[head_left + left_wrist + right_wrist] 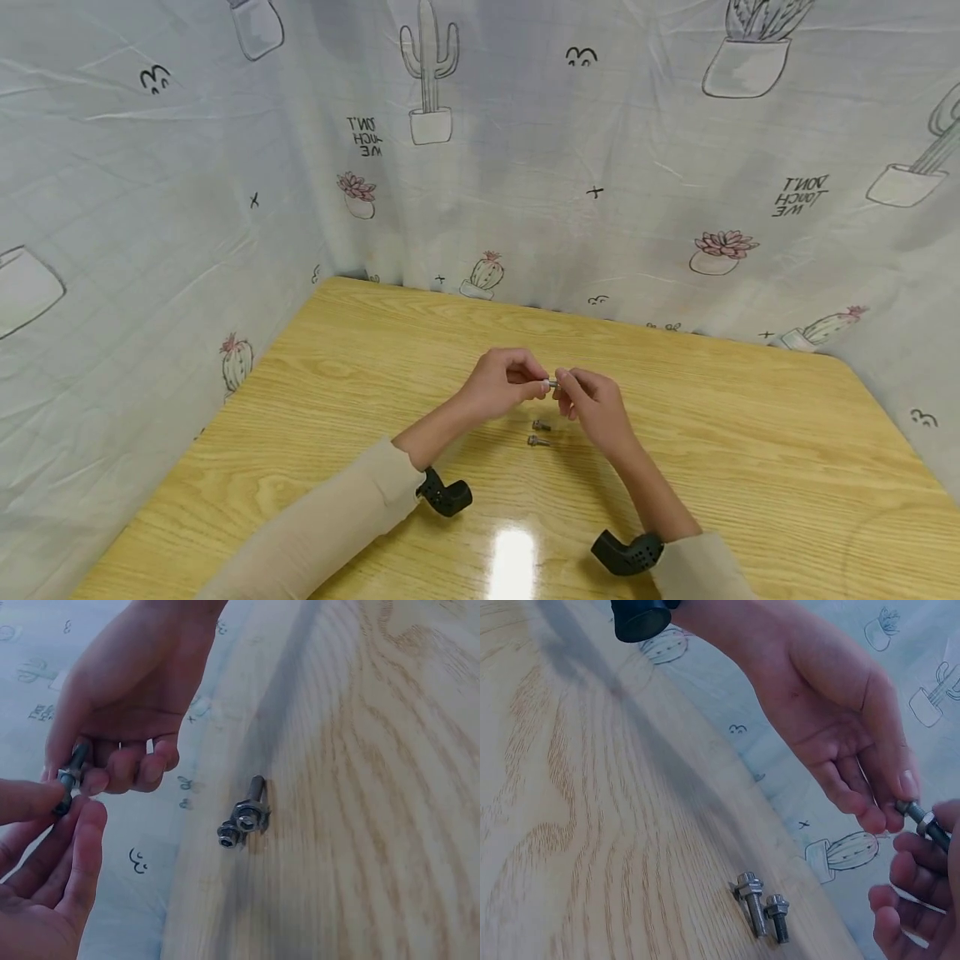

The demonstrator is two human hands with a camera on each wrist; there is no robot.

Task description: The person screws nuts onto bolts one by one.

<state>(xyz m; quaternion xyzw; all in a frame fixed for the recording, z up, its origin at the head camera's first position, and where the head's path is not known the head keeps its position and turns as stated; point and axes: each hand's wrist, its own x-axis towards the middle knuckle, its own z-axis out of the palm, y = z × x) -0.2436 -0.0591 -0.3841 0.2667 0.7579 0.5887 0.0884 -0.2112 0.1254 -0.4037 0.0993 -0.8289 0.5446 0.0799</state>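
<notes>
Above the wooden table, a small metal bolt [553, 384] spans the gap between two hands. My left hand [501, 385] pinches one end of it between thumb and fingertips. The other end is pinched by my right hand [597, 406]. A nut [926, 823] sits partway along the shank in the right wrist view. Below the hands, two more bolts [752, 901] lie side by side on the tabletop, each with a nut close up under its head. In the left wrist view these bolts [251, 812] show their heads toward the camera.
The light wood-grain table [360, 367] reaches back to a pale curtain [517, 167] printed with cacti, which also hangs along the left side. Black curved wrist mounts [628, 553] stick out by both sleeves. A bright light reflection [513, 562] lies on the near tabletop.
</notes>
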